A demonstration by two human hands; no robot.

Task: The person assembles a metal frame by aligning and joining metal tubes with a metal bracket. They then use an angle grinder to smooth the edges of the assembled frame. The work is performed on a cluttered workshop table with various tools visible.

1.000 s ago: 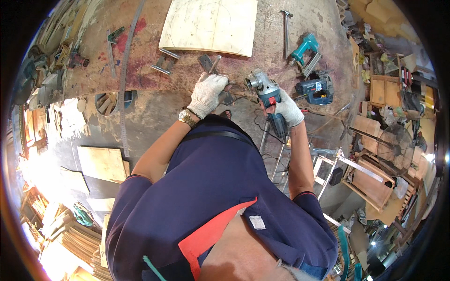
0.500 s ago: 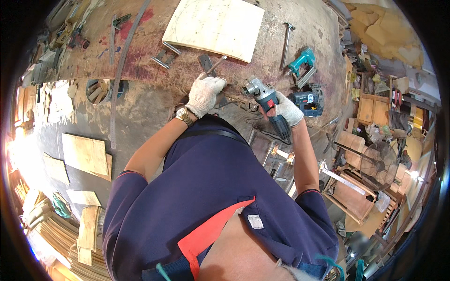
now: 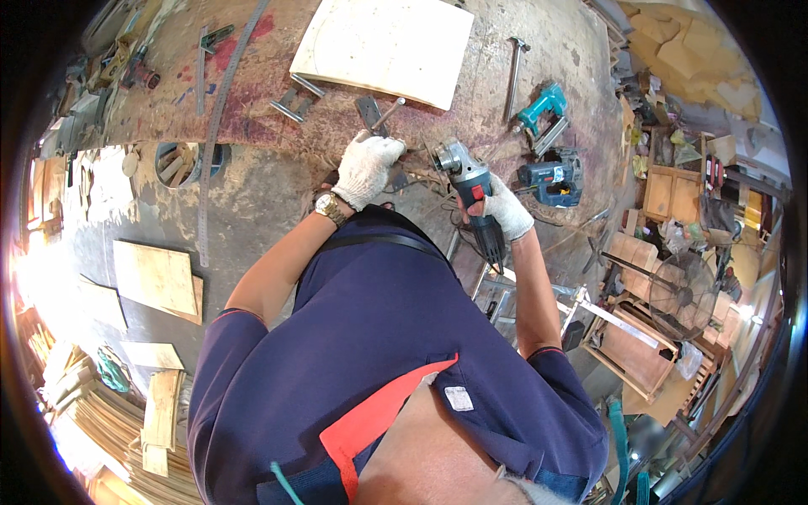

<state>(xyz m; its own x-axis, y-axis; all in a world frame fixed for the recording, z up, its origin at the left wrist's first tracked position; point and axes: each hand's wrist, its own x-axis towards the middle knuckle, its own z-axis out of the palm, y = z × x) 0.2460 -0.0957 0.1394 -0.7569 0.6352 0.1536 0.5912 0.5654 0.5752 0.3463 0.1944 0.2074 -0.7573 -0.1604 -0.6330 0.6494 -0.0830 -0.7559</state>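
Observation:
My right hand (image 3: 507, 209), in a white knit glove, is wrapped round the body of an angle grinder (image 3: 480, 195). The grinder's silver head points up and left, toward the table edge and my left hand (image 3: 370, 168). That hand, also gloved, is closed at the table's near edge on the lower end of a metal rod (image 3: 389, 111) with a rounded tip. What else its fingers hold is hidden. Just beyond it a dark flat metal piece (image 3: 368, 111) lies on the worn wooden table (image 3: 252, 118). A pale wooden board (image 3: 387, 50) lies farther back.
A hammer (image 3: 514, 80), a teal power tool (image 3: 543, 109) and a blue jigsaw-like tool (image 3: 551, 178) lie at the right of the table. A metal bracket (image 3: 295, 101) and a long steel ruler (image 3: 220, 109) are at the left. Boards (image 3: 153, 278) lean at lower left; a fan (image 3: 677, 295) stands right.
My right hand has brought the grinder slightly left, and its body has swung more upright. My left hand and the rod have barely moved.

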